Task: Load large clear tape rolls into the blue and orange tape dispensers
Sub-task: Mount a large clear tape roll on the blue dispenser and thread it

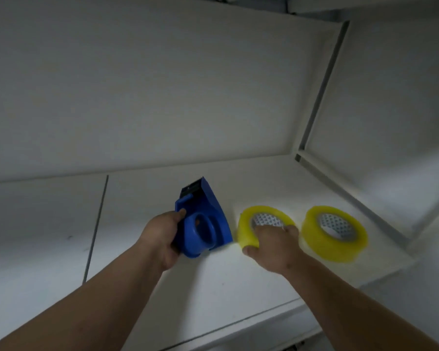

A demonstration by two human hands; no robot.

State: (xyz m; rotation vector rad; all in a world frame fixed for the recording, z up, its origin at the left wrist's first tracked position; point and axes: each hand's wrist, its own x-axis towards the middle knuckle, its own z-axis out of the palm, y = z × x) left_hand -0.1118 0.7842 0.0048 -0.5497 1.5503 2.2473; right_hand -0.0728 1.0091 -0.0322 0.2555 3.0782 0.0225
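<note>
- Head view: we see the left hand (162, 239) wrapped around the back edge of the blue tape dispenser (203, 224), thumb up by its small tab, holding it tilted on the white shelf (142, 249) with the hub facing us and the serrated blade end pointing away
- The right hand (271, 245) is closed over the nearer tape roll (259, 225), fingers hooked into the patterned core and thumb pressed on the outer rim; that roll lies flat, just beside the dispenser
- A second tape roll (333, 233) lies flat to the right, near the first, untouched; both look yellowish in this light
- We see no orange dispenser in this view
- We judge the step to be seating the held roll on the blue hub, so the task is at its start
- To do it well, we would keep the dispenser steady with the left hand, lift the roll clear of the shelf, line its core squarely with the hub and push evenly so it does not jam crooked
- We cannot see the loose tape end, so we would check the unwinding direction first, so that the tape feeds towards the blade
</note>
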